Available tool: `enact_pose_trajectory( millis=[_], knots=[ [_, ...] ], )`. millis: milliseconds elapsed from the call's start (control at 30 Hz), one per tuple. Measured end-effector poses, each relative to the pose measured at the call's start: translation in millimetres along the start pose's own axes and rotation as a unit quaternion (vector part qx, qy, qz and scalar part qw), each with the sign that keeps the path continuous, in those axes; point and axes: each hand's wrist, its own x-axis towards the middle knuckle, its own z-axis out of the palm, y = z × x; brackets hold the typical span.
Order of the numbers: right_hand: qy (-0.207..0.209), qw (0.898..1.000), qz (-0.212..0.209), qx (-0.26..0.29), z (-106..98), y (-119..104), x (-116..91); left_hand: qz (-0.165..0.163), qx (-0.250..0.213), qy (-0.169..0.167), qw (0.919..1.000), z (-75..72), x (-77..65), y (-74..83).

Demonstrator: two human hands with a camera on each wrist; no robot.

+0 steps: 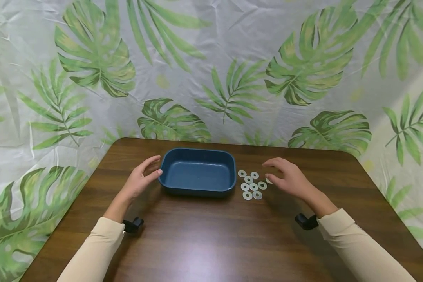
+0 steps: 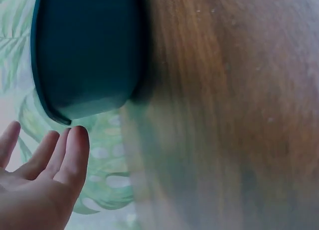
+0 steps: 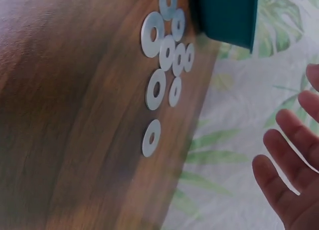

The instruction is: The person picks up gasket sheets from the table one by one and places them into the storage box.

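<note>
With its grip wide, the left hand (image 1: 140, 180) was positioned just beside the blue rectangular tray (image 1: 197, 177) on the wooden tabletop (image 1: 197, 235), while the right hand (image 1: 290, 178), grip likewise wide, was positioned near nine flat washers (image 1: 256, 188) located right of the tray.

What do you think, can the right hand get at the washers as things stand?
Probably yes: the right hand looks empty and close to the washers, and nothing visible blocks the way; the blue tray stands on their other side.
</note>
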Motion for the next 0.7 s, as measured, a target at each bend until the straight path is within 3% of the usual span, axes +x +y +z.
enact_pose_trajectory(
  millis=[100,300,467,700],
  knots=[
    [-0.027,0.998,0.041,0.036,-1,3,3,-0.006,-0.031,-0.013,0.9994,0.1,1.6,-4.0],
    [-0.071,0.985,0.112,0.109,-5,10,6,-0.01,-0.048,-0.032,0.9983,0.2,1.7,-9.1],
    [-0.08,0.982,0.119,0.123,-6,11,7,-0.012,-0.062,-0.062,0.9961,2.8,4.4,-13.9],
    [-0.083,0.982,0.117,0.127,-6,9,10,-0.038,-0.032,-0.076,0.9959,5.2,7.6,-20.8]
  ],
)
